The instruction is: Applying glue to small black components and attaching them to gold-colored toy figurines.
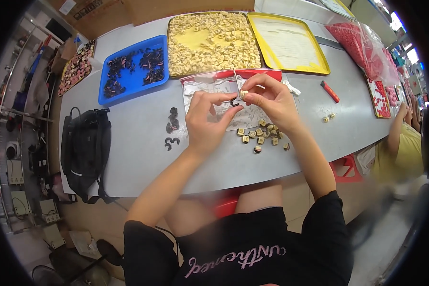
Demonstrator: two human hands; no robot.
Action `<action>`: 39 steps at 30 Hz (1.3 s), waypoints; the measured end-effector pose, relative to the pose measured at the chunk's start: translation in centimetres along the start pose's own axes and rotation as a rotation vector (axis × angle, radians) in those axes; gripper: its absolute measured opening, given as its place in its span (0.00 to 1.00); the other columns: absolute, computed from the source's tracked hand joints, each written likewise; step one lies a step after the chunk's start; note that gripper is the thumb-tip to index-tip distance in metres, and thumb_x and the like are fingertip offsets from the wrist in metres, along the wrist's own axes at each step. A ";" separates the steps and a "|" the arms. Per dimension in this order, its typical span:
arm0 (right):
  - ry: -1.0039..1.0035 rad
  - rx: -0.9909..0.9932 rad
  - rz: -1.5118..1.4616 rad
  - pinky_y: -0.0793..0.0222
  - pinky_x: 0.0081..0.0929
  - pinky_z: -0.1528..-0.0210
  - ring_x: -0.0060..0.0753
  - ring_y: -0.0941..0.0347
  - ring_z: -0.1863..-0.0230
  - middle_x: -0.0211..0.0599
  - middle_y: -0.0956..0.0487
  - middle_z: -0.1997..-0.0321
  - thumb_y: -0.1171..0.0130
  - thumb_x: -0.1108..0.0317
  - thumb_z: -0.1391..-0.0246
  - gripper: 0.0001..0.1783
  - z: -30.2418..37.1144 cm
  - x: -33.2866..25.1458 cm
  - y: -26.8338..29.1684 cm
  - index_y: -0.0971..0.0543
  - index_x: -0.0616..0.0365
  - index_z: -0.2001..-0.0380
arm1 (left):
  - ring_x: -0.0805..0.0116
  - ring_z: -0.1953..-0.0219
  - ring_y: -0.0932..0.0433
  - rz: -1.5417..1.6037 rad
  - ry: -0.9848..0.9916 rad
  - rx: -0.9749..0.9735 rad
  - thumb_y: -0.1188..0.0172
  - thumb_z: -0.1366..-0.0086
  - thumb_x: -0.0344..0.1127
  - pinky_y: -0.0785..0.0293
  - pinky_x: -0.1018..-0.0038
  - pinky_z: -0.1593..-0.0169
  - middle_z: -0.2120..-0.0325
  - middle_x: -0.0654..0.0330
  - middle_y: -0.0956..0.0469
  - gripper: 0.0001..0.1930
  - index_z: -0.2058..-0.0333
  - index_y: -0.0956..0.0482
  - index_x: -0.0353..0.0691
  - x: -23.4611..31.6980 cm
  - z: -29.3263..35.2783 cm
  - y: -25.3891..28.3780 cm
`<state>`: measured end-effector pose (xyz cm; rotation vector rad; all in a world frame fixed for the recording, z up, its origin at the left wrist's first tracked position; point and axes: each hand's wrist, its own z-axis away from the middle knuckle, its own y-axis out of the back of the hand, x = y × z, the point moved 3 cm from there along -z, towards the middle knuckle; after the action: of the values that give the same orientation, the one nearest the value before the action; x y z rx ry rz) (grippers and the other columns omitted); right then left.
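My left hand [206,117] pinches a small black curved piece [234,102] between thumb and forefinger. Close beside it, my right hand [273,101] grips a small cream-coloured piece [243,94] at its fingertips. Whether the two pieces touch, I cannot tell. Both hands are raised over a white, smeared sheet [219,85] on the grey table. Below my right hand lies a loose pile of cream pieces with dark parts [260,134]. Several black curved pieces [172,121] lie on the table to the left of my left hand.
A blue tray [133,46] holds black pieces, beside a yellow tray [214,74] full of cream pieces. Another yellow-rimmed tray [314,71] stands right of it. A black bag [86,148] lies left, a red marker-like stick [330,91] right. Another person's arm [396,131] shows far right.
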<state>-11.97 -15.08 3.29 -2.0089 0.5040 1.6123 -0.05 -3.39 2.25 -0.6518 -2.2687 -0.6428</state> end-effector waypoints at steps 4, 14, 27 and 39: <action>-0.054 -0.025 0.015 0.30 0.21 0.58 0.22 0.27 0.63 0.32 0.23 0.65 0.38 0.74 0.51 0.08 0.0 0.1 -0.1 0.24 0.64 0.67 | 0.73 0.73 0.31 0.029 0.017 0.016 0.28 0.56 0.29 0.35 0.79 0.74 0.71 0.66 0.23 0.16 0.66 0.21 0.44 -0.1 0.0 0.1; -0.169 -0.091 -0.103 0.31 0.21 0.59 0.21 0.28 0.64 0.32 0.24 0.66 0.38 0.74 0.52 0.09 0.4 0.5 -0.2 0.25 0.63 0.67 | 0.73 0.74 0.30 0.069 -0.044 0.042 0.29 0.56 0.27 0.35 0.80 0.75 0.71 0.65 0.22 0.17 0.66 0.22 0.42 0.3 0.7 0.0; -0.294 -0.273 -0.413 0.36 0.33 0.46 0.34 0.29 0.51 0.48 0.23 0.58 0.40 0.73 0.49 0.15 0.9 0.6 -0.6 0.35 0.59 0.62 | 0.73 0.74 0.29 0.080 -0.192 -0.015 0.29 0.56 0.25 0.35 0.80 0.75 0.70 0.62 0.20 0.17 0.68 0.25 0.40 1.1 0.7 0.1; -0.315 -0.207 -0.422 0.37 0.38 0.44 0.40 0.29 0.51 0.54 0.26 0.56 0.38 0.75 0.53 0.30 1.0 1.2 -0.4 0.45 0.63 0.53 | 0.74 0.73 0.28 0.070 -0.189 -0.065 0.29 0.56 0.24 0.34 0.80 0.74 0.69 0.60 0.20 0.18 0.66 0.27 0.39 1.2 0.8 -0.1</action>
<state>-12.25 -14.13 2.01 -1.7929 -0.2006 1.7090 -1.21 -2.66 2.54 -0.8508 -2.3939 -0.6467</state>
